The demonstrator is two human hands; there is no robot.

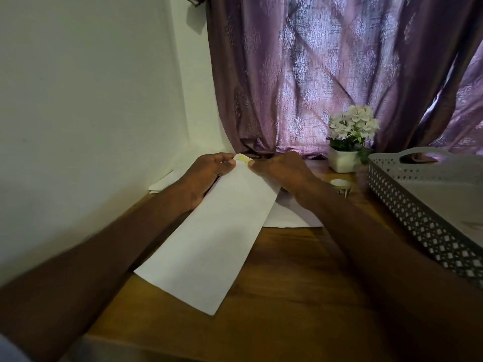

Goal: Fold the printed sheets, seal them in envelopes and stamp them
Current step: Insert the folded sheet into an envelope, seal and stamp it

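- Long white envelope (224,231) lies slantwise on the wooden desk (300,270), near end toward the person, far end up by the curtain (339,74).
- Both hands meet at its far end. Left hand (209,173) has fingers curled over the left far corner, pinching or pressing the paper; can't tell which.
- Right hand (282,171) has fingertips down on the far edge, next to a small yellowish stamp (243,159) at that corner. Looks like it is pressing the stamp on, fingers together, not gripping anything loose.
- Judgement: stamping step on this envelope, so it is probably already sealed; the flap side is not visible.
- Handling: light, thin, flat, bends easily; likely a bit stiffer than one sheet if a folded sheet is inside. Slides easily on smooth wood, so one hand should pin it while the other rubs the stamp.
- Best hold: pinch a short end or a long edge, flat palm for pressing. Avoid creasing the middle.
- Stamp is tiny and probably sticky; press it, don't drag it.
- More white paper (287,218) lies under the far end, touching the envelope.
- Grey perforated tray (418,218) at right, flower pot (342,159) behind, both apart from the envelope.
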